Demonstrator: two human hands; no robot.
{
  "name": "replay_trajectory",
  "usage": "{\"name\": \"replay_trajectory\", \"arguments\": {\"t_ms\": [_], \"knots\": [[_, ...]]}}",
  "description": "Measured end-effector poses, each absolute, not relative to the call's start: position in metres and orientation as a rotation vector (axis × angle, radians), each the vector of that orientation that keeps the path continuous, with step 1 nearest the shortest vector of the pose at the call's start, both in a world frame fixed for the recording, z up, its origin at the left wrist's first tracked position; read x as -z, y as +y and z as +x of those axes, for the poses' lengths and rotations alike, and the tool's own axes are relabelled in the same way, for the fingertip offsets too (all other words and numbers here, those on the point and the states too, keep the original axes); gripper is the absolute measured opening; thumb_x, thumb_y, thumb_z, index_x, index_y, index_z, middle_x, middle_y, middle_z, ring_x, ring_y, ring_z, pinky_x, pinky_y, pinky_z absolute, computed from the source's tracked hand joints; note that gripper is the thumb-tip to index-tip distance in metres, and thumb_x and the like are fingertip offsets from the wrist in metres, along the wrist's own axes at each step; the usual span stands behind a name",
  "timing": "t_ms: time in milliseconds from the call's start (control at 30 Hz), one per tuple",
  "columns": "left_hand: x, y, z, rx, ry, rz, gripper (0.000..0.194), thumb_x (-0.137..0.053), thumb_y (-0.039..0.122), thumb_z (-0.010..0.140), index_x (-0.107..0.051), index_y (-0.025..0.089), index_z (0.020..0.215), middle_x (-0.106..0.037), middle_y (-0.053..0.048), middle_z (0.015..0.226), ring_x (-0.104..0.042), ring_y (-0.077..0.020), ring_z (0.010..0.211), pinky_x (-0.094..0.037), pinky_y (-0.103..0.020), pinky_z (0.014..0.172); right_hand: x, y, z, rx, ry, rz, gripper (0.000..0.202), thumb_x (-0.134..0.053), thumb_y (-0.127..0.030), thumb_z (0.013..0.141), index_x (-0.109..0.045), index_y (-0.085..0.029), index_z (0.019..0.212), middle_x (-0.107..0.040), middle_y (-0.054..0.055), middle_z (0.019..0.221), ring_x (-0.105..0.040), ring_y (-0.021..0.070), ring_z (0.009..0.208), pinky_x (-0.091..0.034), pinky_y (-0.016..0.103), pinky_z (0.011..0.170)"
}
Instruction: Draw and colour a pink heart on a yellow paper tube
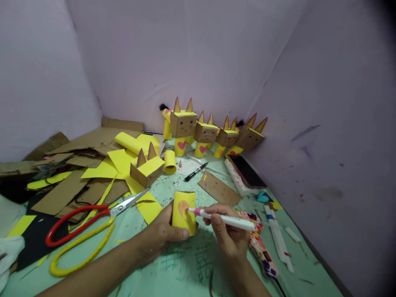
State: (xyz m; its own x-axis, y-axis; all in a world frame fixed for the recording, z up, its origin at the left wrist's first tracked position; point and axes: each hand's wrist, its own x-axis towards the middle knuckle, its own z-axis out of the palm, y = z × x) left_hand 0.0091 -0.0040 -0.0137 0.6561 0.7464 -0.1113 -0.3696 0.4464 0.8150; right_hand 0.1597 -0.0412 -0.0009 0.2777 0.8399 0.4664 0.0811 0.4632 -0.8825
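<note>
My left hand (163, 233) is wrapped round a yellow paper tube (180, 222) and holds it upright, thumb across its lower front. An orange heart (183, 209) shows on the tube's face. Pinched in my right hand (227, 231) is a white marker (236, 222) with a pink collar, its tip at the right side of the heart. A yellow-topped cardboard box head (148, 172) with two pointed ears lies behind the tube, to the left. Beside that head stands a short yellow roll (170, 161).
Large scissors (116, 210) with red and yellow handles lie left, by cardboard scraps (63, 192). Finished box-headed figures (183, 126) line the back wall. A black pen (196, 172), cardboard piece (218, 187), phone (246, 170), white markers (278, 237) and floral-patterned tool (262, 251) lie centre to right.
</note>
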Motion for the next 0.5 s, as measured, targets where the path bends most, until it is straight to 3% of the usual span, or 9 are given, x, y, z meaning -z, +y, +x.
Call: {"name": "replay_trajectory", "arguments": {"t_ms": [500], "knots": [[0.0191, -0.0032, 0.0091, -0.72, 0.484, 0.843, 0.065, -0.079, 0.023, 0.055, -0.049, 0.018, 0.112, -0.061, -0.008, 0.102, -0.055, -0.0262, 0.097, -0.039, -0.033, 0.08, 0.003, -0.0413, 0.1593, -0.665, -1.194, -0.989, 0.021, -0.059, -0.037, 0.081, -0.067, -0.02, 0.073, -0.064, 0.001, 0.064, -0.056, 0.0134, 0.056, -0.042, 0.023, 0.052]]}}
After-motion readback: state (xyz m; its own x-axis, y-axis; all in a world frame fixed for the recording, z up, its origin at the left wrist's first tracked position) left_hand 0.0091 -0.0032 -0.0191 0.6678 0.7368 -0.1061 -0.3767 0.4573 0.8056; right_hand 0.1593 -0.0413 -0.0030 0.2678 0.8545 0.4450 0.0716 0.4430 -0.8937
